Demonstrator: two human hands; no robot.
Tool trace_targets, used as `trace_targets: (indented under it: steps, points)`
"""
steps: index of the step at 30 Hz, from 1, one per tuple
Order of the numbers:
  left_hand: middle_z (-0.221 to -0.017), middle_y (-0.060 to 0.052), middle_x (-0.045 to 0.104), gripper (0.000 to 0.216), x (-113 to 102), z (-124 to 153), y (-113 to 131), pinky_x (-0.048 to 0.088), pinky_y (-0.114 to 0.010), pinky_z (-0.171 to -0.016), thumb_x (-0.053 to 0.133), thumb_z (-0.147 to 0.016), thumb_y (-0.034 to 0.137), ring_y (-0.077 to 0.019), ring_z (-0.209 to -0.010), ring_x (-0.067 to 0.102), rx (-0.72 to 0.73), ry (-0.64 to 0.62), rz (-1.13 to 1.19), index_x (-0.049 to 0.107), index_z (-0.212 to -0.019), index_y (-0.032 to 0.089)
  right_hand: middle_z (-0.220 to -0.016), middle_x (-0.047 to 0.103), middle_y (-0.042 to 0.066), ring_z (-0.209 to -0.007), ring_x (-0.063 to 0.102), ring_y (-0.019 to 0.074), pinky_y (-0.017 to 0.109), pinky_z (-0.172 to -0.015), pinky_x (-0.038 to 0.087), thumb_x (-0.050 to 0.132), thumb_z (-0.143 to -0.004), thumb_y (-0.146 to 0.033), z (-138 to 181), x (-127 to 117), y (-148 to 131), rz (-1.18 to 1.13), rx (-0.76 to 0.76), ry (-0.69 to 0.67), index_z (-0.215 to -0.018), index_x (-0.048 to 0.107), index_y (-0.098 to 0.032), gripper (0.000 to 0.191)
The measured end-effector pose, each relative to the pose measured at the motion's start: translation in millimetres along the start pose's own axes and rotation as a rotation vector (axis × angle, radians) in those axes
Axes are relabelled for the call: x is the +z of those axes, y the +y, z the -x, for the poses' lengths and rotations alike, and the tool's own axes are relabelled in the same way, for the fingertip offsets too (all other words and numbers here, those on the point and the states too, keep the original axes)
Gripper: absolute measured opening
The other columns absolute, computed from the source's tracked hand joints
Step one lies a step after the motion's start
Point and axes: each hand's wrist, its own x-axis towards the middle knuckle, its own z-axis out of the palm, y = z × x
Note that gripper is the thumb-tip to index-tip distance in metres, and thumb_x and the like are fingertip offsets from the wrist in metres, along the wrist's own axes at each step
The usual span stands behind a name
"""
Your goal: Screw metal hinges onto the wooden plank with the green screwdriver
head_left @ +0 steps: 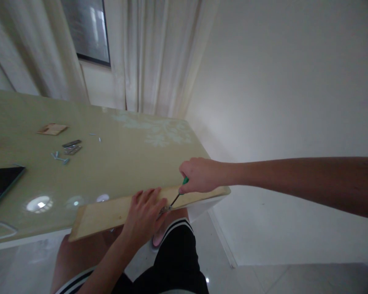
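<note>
A long, pale wooden board (102,215) lies along the front edge of the table, partly overhanging it above my legs. My left hand (145,216) grips the board, fingers across its top and thumb by the near edge. Beside that thumb sits a small metal piece (164,210), partly covered, so its exact kind is unclear. My right hand (199,175) is closed around the green handle of a screwdriver (176,199). The screwdriver slants down to the left, and its tip meets the metal piece at the board's near edge.
On the greenish table (122,163), several screws (61,158) lie near flat metal plates (72,149). Behind them is a small wooden piece (53,129). A dark, flat device (3,183) and a white loop (1,230) are at left. A white wall (279,102) borders the right side.
</note>
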Motion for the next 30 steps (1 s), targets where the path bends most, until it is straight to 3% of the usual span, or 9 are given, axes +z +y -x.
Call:
trace_targets:
  steps: [3,6,8,11,15,18,22,27,30]
  points:
    - [-0.14,-0.009,0.069,0.019,0.3,0.3,-0.2,0.044,-0.058,-0.107,0.073,-0.089,0.025,-0.0366,-0.128,0.06,0.002,0.021,0.01,0.074,-0.108,0.031,-0.095,0.078,0.015,-0.08,0.073,0.0259,0.031,-0.059,0.042,0.062,-0.096,-0.058,5.8,-3.7,2.1,0.123,-0.204,0.054,-0.114,0.07,-0.015,0.047]
    - [-0.139,-0.009,0.069,0.019,1.4,0.3,0.1,0.043,-0.058,-0.107,0.073,-0.089,0.025,-0.036,-0.128,0.06,0.003,0.037,0.006,0.074,-0.107,0.03,-0.091,0.078,0.009,-0.073,0.071,0.0201,0.03,-0.06,0.041,0.053,-0.105,-0.024,14.8,-7.0,6.0,0.428,-0.645,0.087,-0.112,0.069,-0.02,0.018]
    - [-0.139,-0.009,0.069,0.019,1.8,-0.1,0.7,0.044,-0.058,-0.106,0.073,-0.089,0.026,-0.0362,-0.127,0.061,0.001,0.035,-0.003,0.074,-0.108,0.03,-0.084,0.077,0.007,-0.071,0.07,0.0187,0.03,-0.06,0.039,0.047,-0.104,-0.01,17.1,-7.0,6.7,0.527,-0.758,0.081,-0.108,0.071,-0.021,0.026]
    - [-0.139,-0.009,0.07,0.018,1.6,-1.0,1.8,0.045,-0.058,-0.105,0.074,-0.089,0.029,-0.0362,-0.126,0.061,-0.009,0.032,-0.007,0.074,-0.107,0.031,-0.082,0.077,0.009,-0.072,0.071,0.0207,0.029,-0.059,0.039,0.056,-0.103,-0.028,12.2,-5.6,4.3,0.365,-0.474,0.054,-0.107,0.074,-0.018,0.021]
    - [-0.139,-0.008,0.07,0.015,1.0,-1.4,2.1,0.045,-0.058,-0.106,0.074,-0.09,0.03,-0.0354,-0.127,0.06,-0.022,0.024,0.007,0.074,-0.105,0.031,-0.085,0.077,0.015,-0.075,0.073,0.0247,0.029,-0.054,0.036,0.065,-0.092,-0.063,1.1,-7.5,4.1,0.042,-0.033,-0.106,-0.093,0.077,-0.014,0.051]
    - [-0.14,-0.009,0.069,0.019,1.2,-0.7,1.3,0.045,-0.058,-0.106,0.075,-0.089,0.028,-0.0359,-0.127,0.06,-0.013,0.021,0.007,0.074,-0.108,0.031,-0.095,0.078,0.014,-0.079,0.073,0.0239,0.029,-0.056,0.036,0.066,-0.094,-0.057,1.1,-8.7,9.3,0.161,-0.245,-0.003,-0.108,0.074,-0.015,0.045]
    - [-0.14,-0.009,0.069,0.02,1.2,-0.4,1.3,0.044,-0.059,-0.106,0.076,-0.088,0.027,-0.0364,-0.128,0.06,-0.014,0.012,-0.003,0.074,-0.107,0.03,-0.092,0.078,0.008,-0.078,0.072,0.0193,0.029,-0.061,0.037,0.049,-0.106,-0.02,10.3,-2.0,11.7,0.43,-0.7,0.15,-0.118,0.068,-0.022,0.023]
    - [-0.14,-0.009,0.069,0.019,0.5,-0.8,1.1,0.045,-0.058,-0.105,0.076,-0.088,0.027,-0.0362,-0.127,0.06,-0.002,0.024,-0.004,0.074,-0.107,0.031,-0.088,0.077,0.013,-0.077,0.073,0.0263,0.03,-0.059,0.041,0.066,-0.095,-0.058,16.5,6.7,3.7,0.158,-0.1,0.044,-0.103,0.072,-0.017,0.042]
    - [-0.14,-0.009,0.069,0.019,2.4,0.4,-0.5,0.044,-0.058,-0.106,0.075,-0.087,0.026,-0.0364,-0.128,0.059,0.004,0.031,0.001,0.073,-0.106,0.031,-0.093,0.077,0.012,-0.078,0.073,0.0253,0.029,-0.059,0.041,0.067,-0.094,-0.059,15.6,6.8,6.2,0.132,-0.132,0.078,-0.112,0.07,-0.019,0.044]
